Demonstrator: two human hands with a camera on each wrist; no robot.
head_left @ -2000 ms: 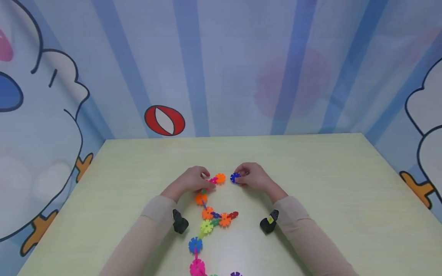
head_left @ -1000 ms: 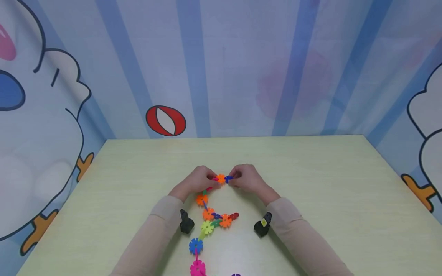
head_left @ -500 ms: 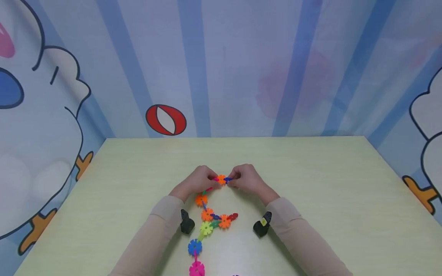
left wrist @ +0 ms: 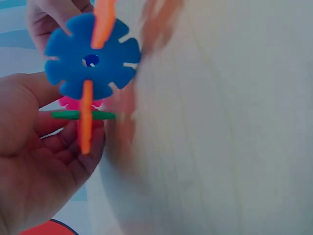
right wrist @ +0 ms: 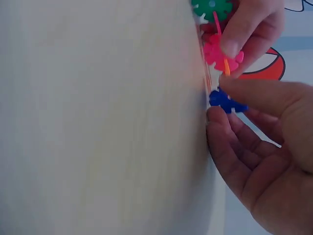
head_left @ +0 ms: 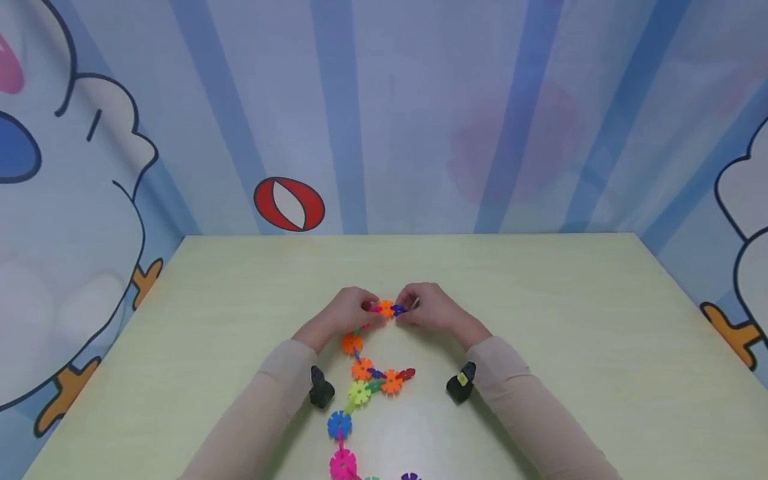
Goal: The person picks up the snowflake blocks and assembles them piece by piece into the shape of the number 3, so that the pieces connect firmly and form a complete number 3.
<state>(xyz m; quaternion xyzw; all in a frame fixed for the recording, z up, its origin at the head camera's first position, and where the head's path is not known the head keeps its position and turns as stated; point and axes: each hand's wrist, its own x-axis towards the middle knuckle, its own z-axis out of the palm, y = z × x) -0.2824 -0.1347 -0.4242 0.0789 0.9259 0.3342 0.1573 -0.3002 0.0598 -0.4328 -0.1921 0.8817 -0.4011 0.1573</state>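
My left hand (head_left: 348, 312) pinches a pink snowflake disc (right wrist: 222, 53) near the far end of a chain of interlocking plastic snowflake discs. An orange disc (head_left: 386, 308) is slotted onto it, seen edge-on in the right wrist view. A dark blue disc (right wrist: 227, 102) joins the orange one on its right. Around the blue disc are the thumb and fingertips of my right hand (head_left: 433, 312). Below the left hand, in the left wrist view, hang a green disc (left wrist: 61, 114) and a brighter blue disc (left wrist: 115, 46), with orange ones set crosswise.
The chain runs toward me over the pale table (head_left: 570, 320), through a yellow-green disc (head_left: 359, 393), a blue disc (head_left: 339, 425) and a pink disc (head_left: 343, 463). A short branch ends in a red disc (head_left: 407, 374). A purple disc (head_left: 411, 477) lies at the bottom edge.
My right hand has brought the dark blue disc left against the orange disc, and the two are now joined. The right fingers have spread slightly. The left hand has shifted a little right.
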